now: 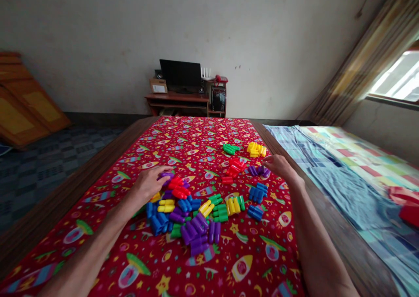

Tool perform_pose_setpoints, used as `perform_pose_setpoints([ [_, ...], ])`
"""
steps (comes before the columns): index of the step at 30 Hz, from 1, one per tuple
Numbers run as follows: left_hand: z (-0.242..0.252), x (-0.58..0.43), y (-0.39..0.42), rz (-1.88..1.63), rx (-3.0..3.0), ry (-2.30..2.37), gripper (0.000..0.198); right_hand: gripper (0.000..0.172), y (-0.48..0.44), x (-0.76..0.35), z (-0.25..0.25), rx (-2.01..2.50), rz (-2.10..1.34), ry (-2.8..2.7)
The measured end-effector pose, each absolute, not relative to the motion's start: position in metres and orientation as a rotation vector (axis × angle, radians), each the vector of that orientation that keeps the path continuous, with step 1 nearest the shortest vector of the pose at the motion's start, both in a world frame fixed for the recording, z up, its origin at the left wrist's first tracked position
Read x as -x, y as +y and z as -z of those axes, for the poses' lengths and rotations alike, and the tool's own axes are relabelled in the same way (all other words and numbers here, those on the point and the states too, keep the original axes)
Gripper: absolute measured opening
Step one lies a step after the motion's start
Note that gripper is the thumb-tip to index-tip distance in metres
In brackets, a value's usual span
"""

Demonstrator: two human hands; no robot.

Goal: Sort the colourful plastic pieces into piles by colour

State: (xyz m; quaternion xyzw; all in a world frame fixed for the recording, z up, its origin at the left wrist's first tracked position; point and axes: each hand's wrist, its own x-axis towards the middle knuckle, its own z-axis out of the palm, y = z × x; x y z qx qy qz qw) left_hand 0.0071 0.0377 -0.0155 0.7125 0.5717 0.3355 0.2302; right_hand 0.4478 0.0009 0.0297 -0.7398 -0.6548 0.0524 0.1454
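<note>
My left hand (151,182) is at the far left side of a mixed pile, its fingers closed around a purple toy building block (166,175). Red blocks (178,188) lie just right of those fingertips. The pile also holds blue blocks (159,222), yellow blocks (166,206), green blocks (220,213) and purple blocks (196,229). Over on the right, my right hand (280,168) hovers beside a small purple group (258,171). Its fingers reach forward, slightly apart, and no block shows in them.
Separate groups lie on the red patterned cloth (196,135): green (231,149), yellow (256,149), red (235,168) and blue (258,193). Dark wooden table edges (340,227) flank the cloth. Beyond stands a desk (178,98) with a monitor (181,75); a bed (353,170) is at right.
</note>
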Motion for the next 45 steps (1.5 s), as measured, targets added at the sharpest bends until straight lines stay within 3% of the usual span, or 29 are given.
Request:
perform_pose_setpoints([
  [4,0.004,-0.022,0.028,-1.146,-1.625,1.377,0.046,0.030,-0.007,-0.404,-0.045,1.854,-0.066,-1.796],
  [9,-0.012,-0.052,-0.002,-1.205,-1.574,1.283,0.054,0.037,-0.038,-0.307,-0.043,1.121,-0.479,-2.141],
  [13,-0.010,-0.074,-0.024,-1.074,-1.541,1.187,0.064,0.048,-0.052,-0.262,-0.026,0.956,-0.535,-2.177],
  [19,-0.004,-0.075,-0.023,-1.010,-1.653,1.165,0.055,0.044,-0.023,-0.284,-0.010,1.091,-0.810,-1.930],
  [24,0.000,-0.048,0.001,-0.947,-2.275,1.299,0.037,0.039,0.005,-0.353,-0.022,1.430,-0.442,-1.905],
  [27,0.013,-0.037,0.015,-0.867,-2.473,1.347,0.039,0.038,0.011,-0.408,-0.024,1.746,-0.259,-1.801],
  [35,0.033,-0.031,0.026,-0.608,-2.500,1.346,0.038,0.031,0.015,-0.475,0.002,1.867,-0.401,-1.872],
  [41,0.035,-0.022,0.031,-0.585,-2.452,1.492,0.042,0.027,0.010,-0.465,-0.011,1.914,-0.274,-1.905],
  [45,0.029,-0.020,0.032,-0.573,-2.371,1.546,0.040,0.020,0.005,-0.459,-0.021,1.902,-0.372,-2.078],
])
